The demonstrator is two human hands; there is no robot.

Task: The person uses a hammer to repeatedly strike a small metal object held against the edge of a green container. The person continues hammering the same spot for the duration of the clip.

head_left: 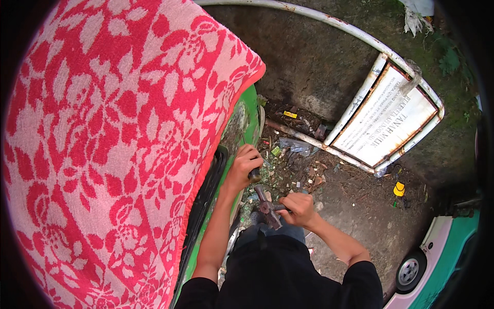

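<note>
My left hand (244, 166) is closed around the dark handle (254, 175) of a tool that looks like a screwdriver. Its thin shaft points at a scraped grey patch (235, 125) on the green vehicle body panel (250, 105); whether the tip touches is hard to see. Just right of it, my right hand (299, 208) grips a hammer (267, 208) by the handle. The hammer's worn metal head hangs below the tool's butt end, apart from it. A red and pink floral cloth (118, 134) covers most of the vehicle, down to the green edge.
A white, rusty metal sign frame (383, 121) leans by the wall at the upper right. Litter and broken bits (293, 170) lie on the ground, with a yellow object (399, 189) farther right. Another vehicle (437, 252), pink and teal, stands at the lower right.
</note>
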